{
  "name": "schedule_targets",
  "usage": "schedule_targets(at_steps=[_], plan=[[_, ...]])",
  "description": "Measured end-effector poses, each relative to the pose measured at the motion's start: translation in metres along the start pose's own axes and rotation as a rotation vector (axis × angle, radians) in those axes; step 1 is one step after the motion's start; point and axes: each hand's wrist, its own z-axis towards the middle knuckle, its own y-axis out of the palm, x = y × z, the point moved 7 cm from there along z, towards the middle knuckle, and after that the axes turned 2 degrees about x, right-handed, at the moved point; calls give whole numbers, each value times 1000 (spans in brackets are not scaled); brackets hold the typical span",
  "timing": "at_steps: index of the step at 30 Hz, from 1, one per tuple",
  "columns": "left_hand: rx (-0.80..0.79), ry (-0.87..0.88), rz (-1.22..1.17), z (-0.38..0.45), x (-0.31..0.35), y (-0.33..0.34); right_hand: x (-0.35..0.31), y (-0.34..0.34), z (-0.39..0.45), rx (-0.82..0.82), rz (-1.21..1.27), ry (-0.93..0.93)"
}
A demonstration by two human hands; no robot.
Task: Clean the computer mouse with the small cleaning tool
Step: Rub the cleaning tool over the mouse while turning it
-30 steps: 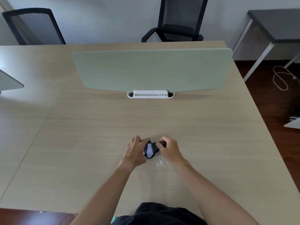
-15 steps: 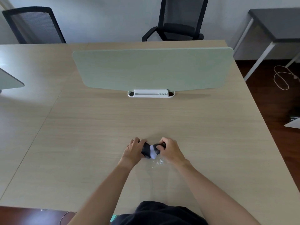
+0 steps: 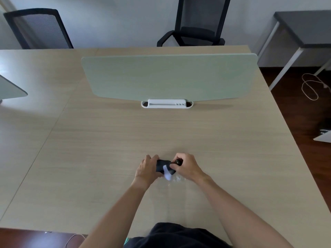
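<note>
The dark mouse (image 3: 162, 166) sits near the worktop's (image 3: 107, 158) front edge, long axis tilted left-right — left hand (image 3: 146, 170) curls around it, right hand (image 3: 187, 167) pinches the small cleaning tool (image 3: 178, 161) against it. Bare worktop lies all around, up to the divider (image 3: 168, 77).

I see the pale tip of the cleaning tool (image 3: 167, 174) now lower on the mouse (image 3: 162, 167), nearer me than a second ago.

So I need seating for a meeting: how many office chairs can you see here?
2. One black mesh chair stands behind the desk's far left corner; another black chair stands behind the green divider panel, near centre. More may sit outside the view.
</note>
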Motion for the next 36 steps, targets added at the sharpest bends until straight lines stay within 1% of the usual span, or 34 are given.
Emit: schedule_targets(at_steps=[2,5,7,8,11,12,15,17,18,20,21,23,25,27,30,32,34,36], plan=[[16,8,-3,-1,1,1,1,-1,1,17,-56,-32],[51,20,0,0,0,-3,3,-12,0,137,-127,-94],[53,11,9,1,-1,-3,5,-18,-4,205,-101,-108],[52,3,-1,1,-1,-4,5,-17,-6,193,-81,-105],[46,-26,-38,2,0,-5,2,3,-13,10,-74,-104],[50,-30,-46,3,1,-5,0,8,-14,-16,-88,-108],[42,-26,-57,4,4,-8,0,11,-12,8,-200,-88],[5,-43,-22,4,4,-8,6,1,-8,82,-275,-20],[-6,-54,-8,4,3,-7,11,-5,-7,135,-268,19],[-3,-63,2,4,2,-6,16,-14,-6,205,-178,52],[15,-62,-2,4,2,-6,13,-14,-6,191,-136,40],[83,-54,-40,3,4,-8,1,-3,-6,82,-93,-17],[121,-58,-79,3,6,-9,-10,10,-5,1,-108,-40],[80,-75,-85,3,5,-9,-15,12,1,26,-159,-27],[-24,-81,-17,-1,3,-5,-14,-6,12,190,-246,-6],[-36,-92,-1,-2,0,-3,-15,-18,16,264,-276,4],[-27,-101,-8,-3,-2,-2,-20,-17,17,250,-226,-19],[11,-102,-53,-2,1,-3,-26,-1,19,110,-126,-40]])
